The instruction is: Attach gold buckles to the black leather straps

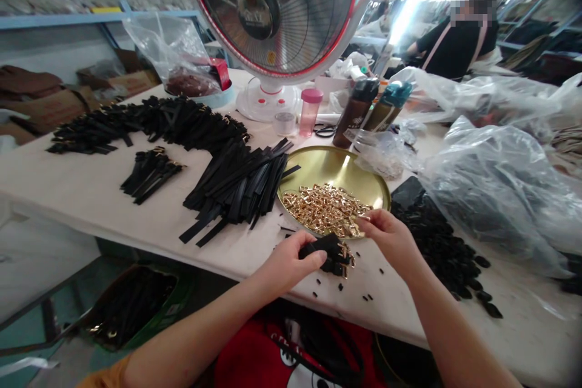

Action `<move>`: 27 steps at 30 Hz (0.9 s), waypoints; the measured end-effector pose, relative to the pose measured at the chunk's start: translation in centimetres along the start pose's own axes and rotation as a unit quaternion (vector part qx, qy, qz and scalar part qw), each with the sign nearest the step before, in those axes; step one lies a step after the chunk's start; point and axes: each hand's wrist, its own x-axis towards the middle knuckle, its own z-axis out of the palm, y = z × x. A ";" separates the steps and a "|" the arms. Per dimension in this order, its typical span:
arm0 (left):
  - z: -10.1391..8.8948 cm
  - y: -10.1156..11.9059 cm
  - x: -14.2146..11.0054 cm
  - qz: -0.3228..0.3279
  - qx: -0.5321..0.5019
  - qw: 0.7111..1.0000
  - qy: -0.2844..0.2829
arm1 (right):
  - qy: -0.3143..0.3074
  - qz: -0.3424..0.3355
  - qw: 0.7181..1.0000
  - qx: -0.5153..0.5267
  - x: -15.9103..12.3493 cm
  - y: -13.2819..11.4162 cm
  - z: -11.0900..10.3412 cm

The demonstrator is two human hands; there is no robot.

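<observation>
My left hand (297, 262) is closed around a bunch of short black straps (331, 250), whose gold metal ends (348, 257) stick out to the right just above the tabletop. At the right rim of a round gold tray (336, 160), my right hand (386, 233) pinches a small gold buckle, mostly covered by the fingertips. A heap of small gold buckles (322, 209) lies in the tray's front part. Left of the tray is a pile of loose black straps (240, 185).
A fan heater (277, 12) stands behind the tray, near a pink-lidded cup (310, 112) and two bottles (357, 112). Black pieces (445, 248) and plastic bags (495, 188) lie right. Finished-looking strap bundles (152, 173) lie left. A person (459, 42) is behind.
</observation>
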 end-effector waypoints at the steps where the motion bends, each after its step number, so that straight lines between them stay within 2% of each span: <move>1: 0.0 0.1 0.0 0.007 -0.004 1.000 0.005 | -0.022 0.022 0.995 0.091 -1.2 -1.1 0.7; 3: 0.2 0.4 -0.2 0.028 -0.020 0.999 0.016 | -0.059 0.094 0.965 0.238 -3.7 -3.0 2.2; 7: 0.6 0.4 -0.8 0.054 -0.035 0.998 0.026 | -0.075 0.211 0.871 0.438 -7.0 -4.6 4.8; 11: 0.7 -0.4 -1.4 0.053 -0.025 0.997 0.046 | -0.064 0.291 0.780 0.551 -8.3 -4.1 6.0; 13: 0.8 -0.6 -1.6 0.053 -0.006 0.997 0.052 | -0.054 0.320 0.755 0.570 -8.5 -3.8 6.3; 15: 0.8 -0.8 -1.9 0.051 0.021 0.997 0.045 | -0.031 0.327 0.753 0.570 -8.7 -3.6 6.3; 18: 1.0 -0.9 -2.2 0.051 0.064 0.996 0.027 | -0.003 0.308 0.769 0.560 -9.1 -3.3 6.1; 22: 1.2 -0.8 -2.8 0.060 0.150 0.986 0.029 | -0.017 0.293 0.780 0.552 -9.7 -3.6 6.0; 24: 1.3 -0.5 -3.1 0.066 0.205 0.976 0.036 | -0.032 0.267 0.802 0.534 -10.0 -4.0 6.0; 27: 1.3 -0.1 -3.5 0.080 0.260 0.962 0.025 | -0.027 0.223 0.866 0.447 -10.4 -4.4 6.1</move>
